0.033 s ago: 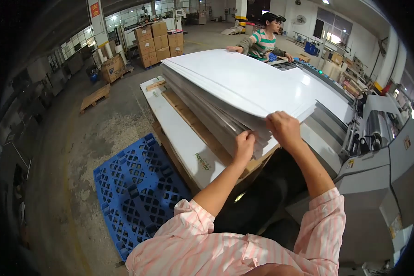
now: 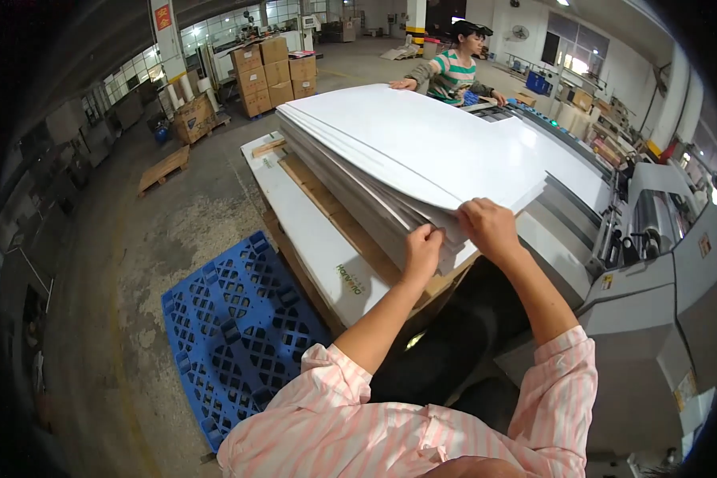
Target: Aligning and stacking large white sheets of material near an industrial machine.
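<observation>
A tall stack of large white sheets (image 2: 422,143) lies in front of me, its near corner pointing towards my body. At that corner my right hand (image 2: 488,229) is closed on the edge of the top white sheet, which bows up a little from those below. Just left of it and lower, my left hand (image 2: 423,253) pinches at the edges of the sheets beneath, with thumb and fingers pressed together. How many sheets it has between its fingers is hidden.
Under the stack are wooden boards and a white printed panel (image 2: 311,239). A blue plastic pallet (image 2: 239,334) lies at left on the floor. At right stands a grey machine (image 2: 629,295). Across the stack a co-worker (image 2: 458,76) rests a hand on the far edge. Cardboard boxes (image 2: 275,72) stand behind.
My right hand has come down slightly with the top sheet's edge, and the lifted sheet sits a little lower. My left hand has hardly moved.
</observation>
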{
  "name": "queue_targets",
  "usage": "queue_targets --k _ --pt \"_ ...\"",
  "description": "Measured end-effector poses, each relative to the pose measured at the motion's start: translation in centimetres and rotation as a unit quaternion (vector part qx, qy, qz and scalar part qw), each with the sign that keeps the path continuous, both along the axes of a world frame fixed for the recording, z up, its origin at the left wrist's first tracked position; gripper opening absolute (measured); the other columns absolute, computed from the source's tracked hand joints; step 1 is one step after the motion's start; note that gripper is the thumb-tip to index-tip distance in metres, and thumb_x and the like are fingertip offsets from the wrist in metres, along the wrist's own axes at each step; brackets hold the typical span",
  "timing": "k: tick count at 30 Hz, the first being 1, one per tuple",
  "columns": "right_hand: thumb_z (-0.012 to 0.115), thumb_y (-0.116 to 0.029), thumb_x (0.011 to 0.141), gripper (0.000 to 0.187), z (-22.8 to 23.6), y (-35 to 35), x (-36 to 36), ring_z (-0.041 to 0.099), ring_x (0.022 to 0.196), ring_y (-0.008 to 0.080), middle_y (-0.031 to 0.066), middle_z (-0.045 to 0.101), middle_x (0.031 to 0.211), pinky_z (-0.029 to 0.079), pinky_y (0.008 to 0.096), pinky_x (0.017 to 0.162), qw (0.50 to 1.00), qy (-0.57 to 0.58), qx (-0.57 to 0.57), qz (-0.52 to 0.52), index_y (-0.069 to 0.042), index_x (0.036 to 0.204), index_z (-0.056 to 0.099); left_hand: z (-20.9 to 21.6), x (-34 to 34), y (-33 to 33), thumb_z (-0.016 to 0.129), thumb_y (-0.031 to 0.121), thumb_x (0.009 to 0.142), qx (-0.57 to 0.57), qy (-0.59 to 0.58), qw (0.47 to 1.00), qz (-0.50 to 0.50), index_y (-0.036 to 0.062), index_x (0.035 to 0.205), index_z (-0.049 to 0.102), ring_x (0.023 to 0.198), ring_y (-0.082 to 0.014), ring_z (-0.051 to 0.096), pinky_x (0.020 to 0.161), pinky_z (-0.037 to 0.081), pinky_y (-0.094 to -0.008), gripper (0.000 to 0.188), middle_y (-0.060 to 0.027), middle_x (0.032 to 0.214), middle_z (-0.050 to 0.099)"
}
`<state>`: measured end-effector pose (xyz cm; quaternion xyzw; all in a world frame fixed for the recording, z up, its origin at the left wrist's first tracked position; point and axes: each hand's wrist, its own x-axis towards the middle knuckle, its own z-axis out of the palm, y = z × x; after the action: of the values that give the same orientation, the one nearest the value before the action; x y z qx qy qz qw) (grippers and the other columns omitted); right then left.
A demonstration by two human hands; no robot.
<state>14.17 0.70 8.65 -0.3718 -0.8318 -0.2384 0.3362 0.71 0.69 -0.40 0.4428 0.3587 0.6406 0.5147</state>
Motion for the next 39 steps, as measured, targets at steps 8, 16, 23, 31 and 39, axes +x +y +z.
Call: queue_targets --k 8,16,23,31,39 --pt "0.058 -0.019 0.078 0.012 -1.8 0.2 -0.1 0.056 0.065 0.0219 0.0042 0.055 0.065 0.046 0.0336 0.052 0.996 -0.045 -0.060 -0.049 -0.009 0.071 0.057 -0.2 0.2 0.4 0.049 0.010 0.083 0.029 0.079 0.996 0.029 0.0021 0.065 0.052 0.058 -0.0045 0.037 0.051 0.030 -0.0222 0.019 0.0043 0.061 0.044" --pt "0.057 -0.026 0.076 0.017 -0.5 -1.9 -1.4 0.056 0.067 0.0221 0.0040 0.056 0.067 0.047 0.0326 0.054 0.994 -0.061 -0.078 -0.037 -0.009 0.072 0.057 -0.6 -0.3 0.6 0.047 0.017 0.089 0.036 -0.013 0.999 -0.022 -0.0013 0.087 0.058 0.070 -0.0074 0.051 0.065 0.044 -0.0216 0.021 -0.0004 0.077 0.055" --pt "0.059 -0.027 0.075 0.019 1.9 0.3 -0.8 0.058 0.066 0.0242 0.0057 0.057 0.065 0.047 0.0348 0.054 0.986 -0.108 -0.121 -0.026 -0.008 0.072 0.062 1.1 0.1 -0.3 0.046 0.018 0.091 0.020 -0.003 1.000 -0.010 0.0000 0.110 0.054 0.076 -0.0104 0.055 0.069 0.048 -0.0247 0.027 -0.0041 0.090 0.057" --pt "0.058 -0.019 0.077 0.018 4.4 1.7 -0.7 0.057 0.060 0.0261 0.0074 0.055 0.062 0.046 0.0367 0.050 0.997 -0.021 0.027 -0.065 -0.007 0.064 0.054 0.7 0.0 -0.6 0.052 0.003 0.080 0.025 0.077 0.997 0.013 0.0020 0.108 0.058 0.061 -0.0087 0.048 0.055 0.042 -0.0244 0.029 -0.0014 0.069 0.053" --pt "0.056 -0.019 0.076 0.015 -1.0 -0.6 -0.4 0.057 0.063 0.0217 0.0043 0.054 0.062 0.046 0.0340 0.049 0.996 -0.067 -0.051 -0.038 -0.008 0.066 0.054 -1.0 0.6 0.0 0.049 0.007 0.086 0.048 0.018 0.994 0.096 0.0043 0.130 0.031 0.074 -0.0113 0.050 0.065 0.043 -0.0246 0.048 -0.0057 0.084 0.053"
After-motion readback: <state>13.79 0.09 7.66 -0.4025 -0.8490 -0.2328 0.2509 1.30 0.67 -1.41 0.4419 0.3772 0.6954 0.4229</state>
